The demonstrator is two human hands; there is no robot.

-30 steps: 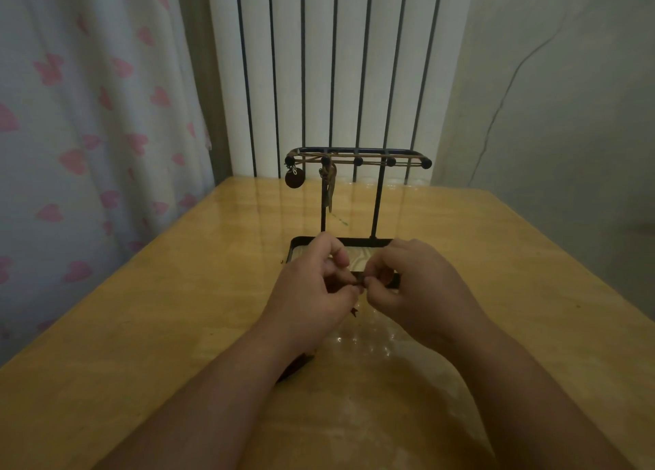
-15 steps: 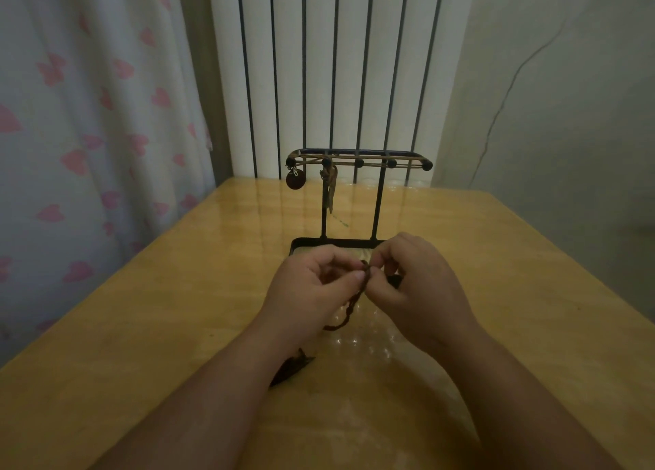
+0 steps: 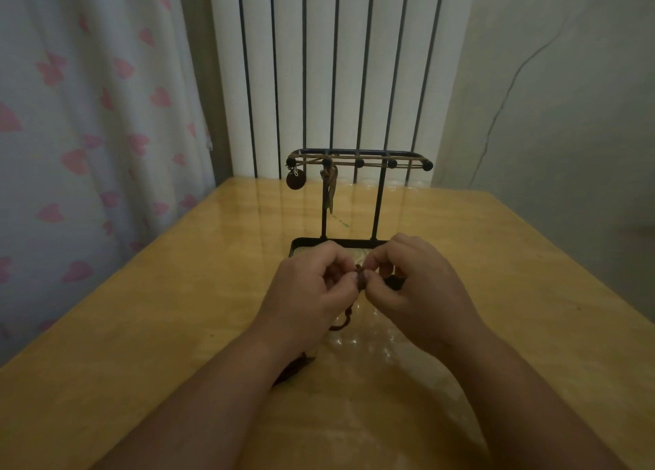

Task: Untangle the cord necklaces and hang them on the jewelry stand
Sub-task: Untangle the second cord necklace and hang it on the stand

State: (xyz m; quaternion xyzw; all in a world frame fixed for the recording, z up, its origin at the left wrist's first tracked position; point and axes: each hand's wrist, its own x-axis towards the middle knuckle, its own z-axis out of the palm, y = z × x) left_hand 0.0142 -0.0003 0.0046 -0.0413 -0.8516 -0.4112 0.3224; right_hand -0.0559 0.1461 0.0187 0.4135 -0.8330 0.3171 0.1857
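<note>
Head view: hands (image 3: pixel 307 294) (image 3: pixel 423 292) pinch cord (image 3: pixel 361 280), seemingly trailing toward viewer

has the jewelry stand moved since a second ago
No, the jewelry stand lines up with the same radiator bars as before.

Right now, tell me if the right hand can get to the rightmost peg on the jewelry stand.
Probably yes: nothing stands between the right hand and that peg, ahead and above it. But it and the left hand pinch the cord, which would come along.
</note>
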